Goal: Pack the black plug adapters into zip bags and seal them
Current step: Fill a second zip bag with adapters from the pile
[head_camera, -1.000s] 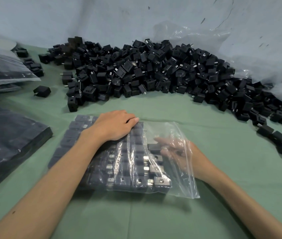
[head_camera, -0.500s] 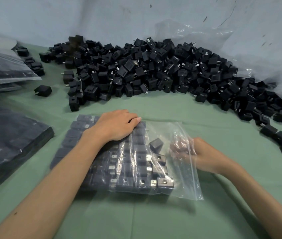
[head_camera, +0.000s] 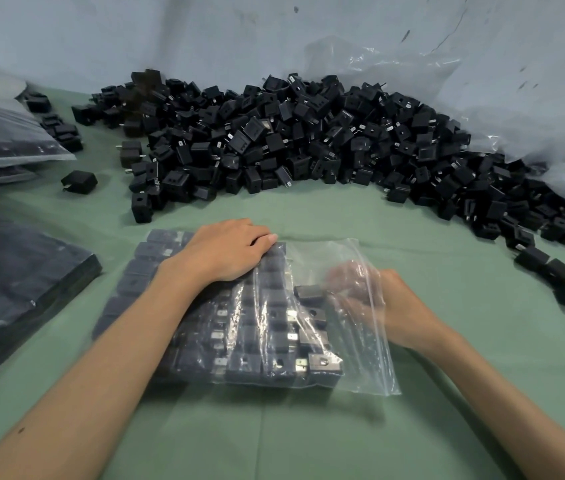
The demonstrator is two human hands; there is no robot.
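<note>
Head view shows the left hand [head_camera: 224, 252] lying flat on the bag [head_camera: 364, 370]. Its fingers [head_camera: 262, 241] are stretched out and press the packed adapters [head_camera: 257, 344] down through the film, gripping nothing. The right hand [head_camera: 388, 306] is at the bag's open mouth, its fingers [head_camera: 347, 277] under the clear plastic and blurred. They look loosely bent, but I cannot tell whether they pinch anything. Just beside them one adapter [head_camera: 310, 292] lies tilted on top of the neat rows.

A second ago the right hand reached deep into the bag, against the last row. It has since drawn back toward the mouth and left that adapter behind, while the left hand has kept its place. So another piece seems to have gone in but is not yet seated square with the others. The row nearest the mouth looks only part filled, the mouth is open, and sealing is not yet begun. The tilted piece probably wants nudging flat, or the zip may not close cleanly over it.

The bag lies mid-counter [head_camera: 308, 441], toward the near edge. The pile [head_camera: 308, 143] of loose adapters runs along the far edge and trails down to the right edge, with a crumpled clear sheet [head_camera: 395, 74] behind it in the far right corner. A dark flat stack [head_camera: 14, 271] sits at the left edge, filled bags [head_camera: 7, 147] lie in the far left corner, and a stray adapter [head_camera: 78, 181] lies between them and the pile
</note>
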